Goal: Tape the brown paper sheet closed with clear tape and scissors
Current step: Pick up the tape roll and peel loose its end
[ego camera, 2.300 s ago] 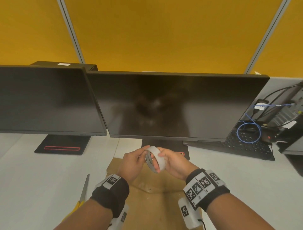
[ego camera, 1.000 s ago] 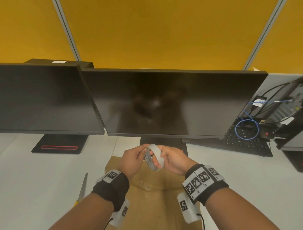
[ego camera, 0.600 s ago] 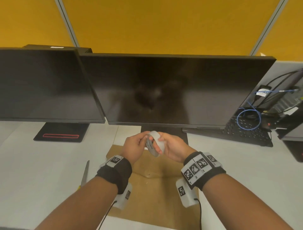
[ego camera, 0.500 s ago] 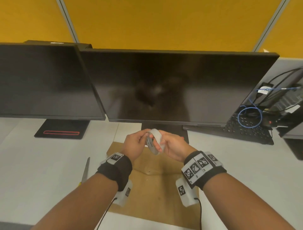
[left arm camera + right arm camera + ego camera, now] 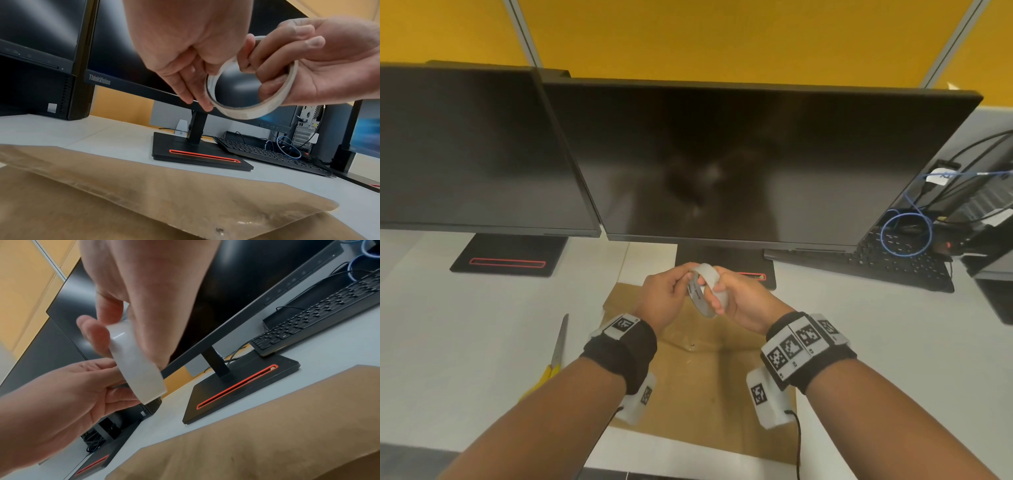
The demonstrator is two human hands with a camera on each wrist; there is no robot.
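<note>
Hands unmoved, tape roll (image 5: 707,291) gripped between both hands' fingers (image 5: 267,65)

- White desk (image 5: 458,329): carries brown paper sheet (image 5: 709,383) at lower centre.
- Scissors (image 5: 556,353) lower left; keyboard (image 5: 887,265) right; two monitor stands behind.

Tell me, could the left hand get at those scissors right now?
Probably yes: the scissors lie in the open on the desk beside the left hand, but it is pinching the tape roll and must let go first.

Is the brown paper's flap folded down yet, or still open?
Folded down: the brown paper sheet lies on the desk with its flap edges creased over the middle. Whether tape already holds it, cannot tell.
</note>
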